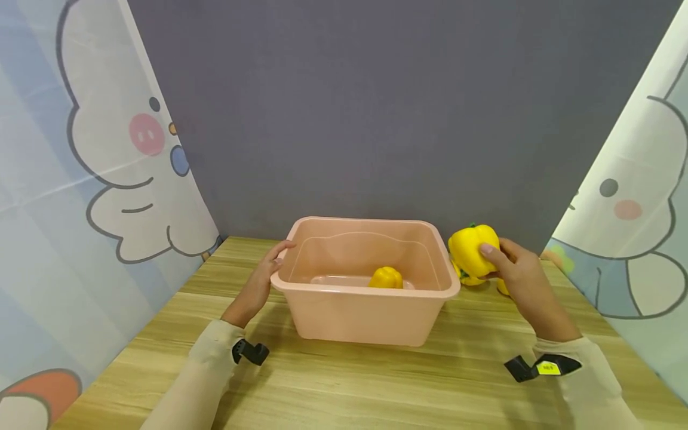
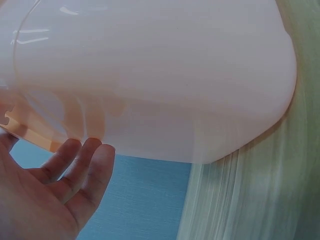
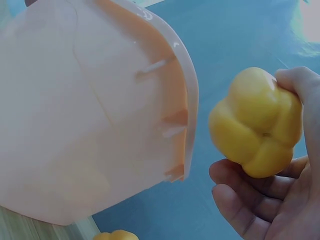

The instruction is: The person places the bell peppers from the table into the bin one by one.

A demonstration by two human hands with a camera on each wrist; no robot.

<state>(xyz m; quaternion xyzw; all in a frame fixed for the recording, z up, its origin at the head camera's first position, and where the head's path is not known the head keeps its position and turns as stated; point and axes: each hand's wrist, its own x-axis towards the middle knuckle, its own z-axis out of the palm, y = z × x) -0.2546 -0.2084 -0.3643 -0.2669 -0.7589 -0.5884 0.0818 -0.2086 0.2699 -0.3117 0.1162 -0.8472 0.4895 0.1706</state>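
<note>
A yellow bell pepper (image 1: 474, 249), green stem upward, is in the grasp of a person's right hand (image 1: 518, 269), just outside the right rim of a pink bin (image 1: 360, 316), a slim gap between them in the right wrist view. The left hand (image 1: 262, 279) grips the bin's opposite rim. Inside, a second pepper (image 1: 387, 278) sits near the front wall, right of center, bin floor showing to its left. More yellow peppers (image 1: 473, 280) lie beyond the right hand; the wood-grain table (image 1: 322, 388) stretches toward the person.
</note>
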